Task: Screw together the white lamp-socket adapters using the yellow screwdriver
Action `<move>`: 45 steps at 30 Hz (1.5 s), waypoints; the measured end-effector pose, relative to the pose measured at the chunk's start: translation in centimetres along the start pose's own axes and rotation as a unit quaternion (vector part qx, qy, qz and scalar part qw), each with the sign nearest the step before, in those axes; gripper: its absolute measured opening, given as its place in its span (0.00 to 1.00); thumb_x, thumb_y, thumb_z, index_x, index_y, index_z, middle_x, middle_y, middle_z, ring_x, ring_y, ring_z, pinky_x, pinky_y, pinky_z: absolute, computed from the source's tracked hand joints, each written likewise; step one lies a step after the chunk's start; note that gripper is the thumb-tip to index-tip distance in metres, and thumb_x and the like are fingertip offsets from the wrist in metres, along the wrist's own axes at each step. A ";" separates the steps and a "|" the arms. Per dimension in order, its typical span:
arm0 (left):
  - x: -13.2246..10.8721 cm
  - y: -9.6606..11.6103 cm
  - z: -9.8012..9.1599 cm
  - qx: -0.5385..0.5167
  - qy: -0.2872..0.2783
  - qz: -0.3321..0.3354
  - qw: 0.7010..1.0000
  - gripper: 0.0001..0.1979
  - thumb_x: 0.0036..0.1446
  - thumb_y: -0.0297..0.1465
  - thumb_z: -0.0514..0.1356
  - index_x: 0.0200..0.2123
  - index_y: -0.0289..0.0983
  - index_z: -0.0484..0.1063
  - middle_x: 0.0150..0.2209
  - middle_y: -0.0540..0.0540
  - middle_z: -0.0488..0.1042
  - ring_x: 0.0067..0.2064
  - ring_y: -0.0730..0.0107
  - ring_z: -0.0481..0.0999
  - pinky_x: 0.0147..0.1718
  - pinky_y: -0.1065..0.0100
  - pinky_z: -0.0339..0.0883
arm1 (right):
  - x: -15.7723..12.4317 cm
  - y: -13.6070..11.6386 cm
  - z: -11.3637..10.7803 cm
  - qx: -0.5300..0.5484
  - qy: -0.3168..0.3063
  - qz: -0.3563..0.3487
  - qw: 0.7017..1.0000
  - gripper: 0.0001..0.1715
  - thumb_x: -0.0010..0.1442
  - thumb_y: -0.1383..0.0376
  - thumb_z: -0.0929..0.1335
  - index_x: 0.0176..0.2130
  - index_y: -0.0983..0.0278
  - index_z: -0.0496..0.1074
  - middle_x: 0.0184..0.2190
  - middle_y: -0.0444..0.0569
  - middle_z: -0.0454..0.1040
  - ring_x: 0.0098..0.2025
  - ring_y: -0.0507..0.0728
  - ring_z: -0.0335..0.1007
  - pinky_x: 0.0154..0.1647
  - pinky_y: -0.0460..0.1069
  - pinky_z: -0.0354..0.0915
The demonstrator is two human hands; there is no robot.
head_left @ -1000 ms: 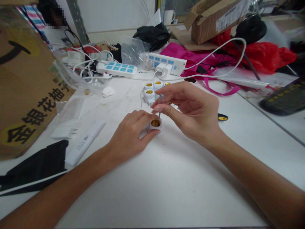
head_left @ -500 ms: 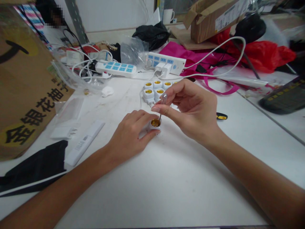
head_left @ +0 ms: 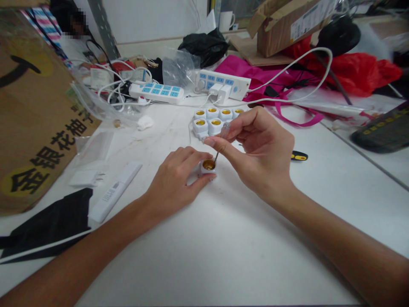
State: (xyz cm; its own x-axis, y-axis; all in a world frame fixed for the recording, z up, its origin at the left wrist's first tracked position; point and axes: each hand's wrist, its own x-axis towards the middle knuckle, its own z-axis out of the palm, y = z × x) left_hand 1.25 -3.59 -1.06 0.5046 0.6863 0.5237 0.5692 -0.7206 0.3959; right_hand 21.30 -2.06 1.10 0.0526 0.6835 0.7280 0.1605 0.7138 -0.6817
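On the white surface, with that cluster of lamp-socket adapters just ahead, you're working on one lone white socket adapter, brass mouth up. Your left hand has a firm grip around it, fingers and thumb on its sides. Your right hand pinches a tiny clear-handled screwdriver, tilted, its tip right at that brass mouth.
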 end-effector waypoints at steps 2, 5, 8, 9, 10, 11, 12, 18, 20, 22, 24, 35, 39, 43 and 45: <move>0.0 0.0 0.0 0.000 -0.002 -0.010 1.000 0.16 0.68 0.36 0.72 0.55 0.40 0.76 0.50 0.43 0.82 0.53 0.51 0.81 0.55 0.49 0.75 | -0.1 -0.1 0.1 -0.002 0.008 0.002 1.000 0.19 0.63 0.53 0.82 0.38 0.55 0.72 0.32 0.43 0.72 0.37 0.57 0.76 0.40 0.56 0.81; 0.0 0.0 0.0 0.006 -0.002 -0.017 1.000 0.18 0.68 0.39 0.72 0.56 0.40 0.76 0.52 0.41 0.82 0.54 0.51 0.81 0.56 0.49 0.74 | -0.3 -0.2 0.3 -0.002 0.010 0.006 1.000 0.21 0.63 0.49 0.82 0.38 0.55 0.72 0.32 0.43 0.72 0.38 0.58 0.76 0.39 0.55 0.82; 0.0 0.0 -0.2 0.014 0.004 -0.014 1.000 0.19 0.68 0.40 0.72 0.56 0.40 0.77 0.51 0.41 0.82 0.54 0.51 0.81 0.56 0.50 0.75 | -0.4 -0.1 0.4 -0.015 0.020 0.001 1.000 0.23 0.62 0.46 0.81 0.39 0.54 0.71 0.33 0.43 0.72 0.38 0.58 0.77 0.39 0.55 0.82; -0.1 0.0 -0.2 0.015 0.008 -0.012 1.000 0.18 0.68 0.40 0.72 0.56 0.40 0.77 0.51 0.41 0.82 0.54 0.52 0.81 0.55 0.50 0.76 | -0.4 -0.2 0.4 -0.021 0.028 -0.005 0.999 0.23 0.63 0.46 0.81 0.39 0.54 0.71 0.32 0.43 0.72 0.38 0.58 0.77 0.39 0.55 0.82; -0.1 0.1 -0.3 0.015 0.014 -0.011 1.000 0.17 0.68 0.40 0.72 0.56 0.40 0.78 0.50 0.41 0.82 0.53 0.53 0.81 0.54 0.51 0.76 | -0.3 -0.2 0.4 -0.024 0.037 -0.013 0.999 0.23 0.63 0.46 0.81 0.39 0.54 0.71 0.32 0.43 0.72 0.37 0.57 0.77 0.38 0.55 0.81; -0.1 0.1 -0.3 0.013 0.022 -0.010 1.000 0.17 0.68 0.39 0.72 0.56 0.40 0.78 0.49 0.42 0.81 0.53 0.53 0.81 0.54 0.52 0.77 | -0.2 -0.3 0.4 -0.025 0.046 -0.021 0.998 0.23 0.64 0.46 0.80 0.39 0.54 0.71 0.32 0.43 0.72 0.36 0.57 0.76 0.37 0.54 0.81; -0.1 0.1 -0.4 0.011 0.030 -0.010 0.999 0.17 0.68 0.39 0.72 0.56 0.41 0.78 0.49 0.42 0.81 0.52 0.54 0.81 0.53 0.53 0.77 | -0.1 -0.4 0.3 -0.024 0.054 -0.025 0.998 0.22 0.64 0.47 0.80 0.39 0.54 0.70 0.33 0.43 0.72 0.35 0.56 0.76 0.37 0.54 0.81; -0.1 0.2 -0.5 0.009 0.074 -0.001 0.997 0.18 0.67 0.35 0.73 0.57 0.38 0.79 0.50 0.41 0.80 0.52 0.55 0.80 0.54 0.53 0.77 | 1.3 0.9 -0.9 0.045 0.110 0.012 0.993 0.18 0.66 0.49 0.80 0.41 0.53 0.72 0.36 0.42 0.76 0.37 0.56 0.81 0.40 0.54 0.84; 0.0 0.1 -0.6 0.012 0.082 -0.002 0.997 0.17 0.67 0.33 0.73 0.57 0.39 0.78 0.51 0.40 0.79 0.54 0.55 0.80 0.56 0.51 0.77 | 1.9 2.1 -1.7 0.074 0.120 0.029 0.990 0.16 0.68 0.50 0.78 0.42 0.52 0.73 0.36 0.42 0.77 0.38 0.56 0.82 0.39 0.53 0.83; 0.1 0.2 -0.6 0.016 0.086 -0.005 0.996 0.17 0.67 0.32 0.72 0.57 0.40 0.77 0.53 0.40 0.78 0.56 0.54 0.79 0.58 0.50 0.76 | 2.4 3.2 -2.3 0.084 0.127 0.036 0.988 0.14 0.70 0.50 0.77 0.41 0.53 0.73 0.36 0.42 0.78 0.37 0.56 0.81 0.37 0.53 0.81; 0.1 0.3 -0.7 0.015 0.086 -0.010 0.996 0.17 0.67 0.31 0.72 0.57 0.40 0.77 0.55 0.40 0.77 0.59 0.53 0.79 0.61 0.49 0.76 | 2.7 3.8 -2.7 0.082 0.136 0.035 0.987 0.14 0.72 0.50 0.75 0.40 0.53 0.73 0.35 0.42 0.77 0.35 0.55 0.79 0.35 0.52 0.78; 0.2 -0.1 -0.5 -0.023 0.099 -0.029 0.994 0.18 0.70 0.29 0.69 0.59 0.42 0.71 0.67 0.37 0.72 0.71 0.52 0.73 0.67 0.48 0.74 | 0.6 1.0 -2.2 -0.213 -0.132 -0.110 0.962 0.12 0.75 0.55 0.72 0.53 0.58 0.77 0.40 0.47 0.82 0.34 0.54 0.75 0.37 0.51 0.71; 0.2 -0.5 -0.2 -0.028 0.096 -0.012 0.995 0.18 0.71 0.28 0.67 0.60 0.44 0.71 0.68 0.38 0.72 0.70 0.52 0.74 0.64 0.49 0.78 | -0.2 1.2 -2.2 -0.230 -0.256 -0.101 0.934 0.19 0.76 0.55 0.71 0.60 0.60 0.76 0.51 0.53 0.86 0.44 0.58 0.83 0.42 0.51 0.76; 0.1 -0.6 0.0 -0.037 0.090 -0.014 0.995 0.18 0.70 0.28 0.69 0.60 0.43 0.71 0.65 0.38 0.75 0.68 0.54 0.76 0.64 0.50 0.78 | -0.1 1.4 -2.3 -0.235 -0.273 -0.081 0.929 0.18 0.77 0.54 0.69 0.57 0.62 0.78 0.46 0.53 0.87 0.39 0.57 0.83 0.39 0.51 0.73; 0.1 -0.5 0.0 -0.042 0.089 -0.016 0.995 0.19 0.69 0.27 0.69 0.59 0.42 0.71 0.63 0.39 0.76 0.66 0.56 0.77 0.63 0.51 0.77 | 0.0 1.3 -2.3 -0.240 -0.267 -0.089 0.929 0.16 0.77 0.54 0.70 0.54 0.62 0.80 0.42 0.51 0.87 0.35 0.55 0.80 0.37 0.50 0.70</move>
State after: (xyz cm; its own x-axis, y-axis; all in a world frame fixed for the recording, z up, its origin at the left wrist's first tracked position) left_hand 1.05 -3.15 -1.22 0.3600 0.6858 0.6325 0.5233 -0.7097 0.4716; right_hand 23.81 -1.45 0.39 -0.4938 0.6306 0.5988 0.5481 0.7603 -0.3487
